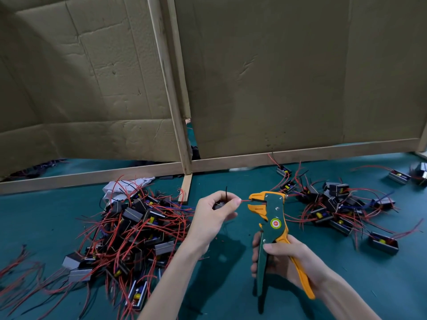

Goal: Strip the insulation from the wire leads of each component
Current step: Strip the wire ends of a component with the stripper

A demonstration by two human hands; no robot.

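Left hand (pixel 212 215) pinches the thin red insulated wire lead (pixel 245 200) just left of the green-and-orange pistol-grip wire stripper (pixel 272 211); lead tip sits in its jaws. Small black boxy component (pixel 218 205) is tucked in the same palm, mostly hidden. Right hand (pixel 284 257) is wrapped round both handles. Lead looks light and floppy, so pinch close to the jaws. Unsorted heap of components (pixel 129 227) lies left of the stripper.

Creased matt cardboard (pixel 277 77), bare wood frame (pixel 92 175), glossy plastic stripper (pixel 272 218)
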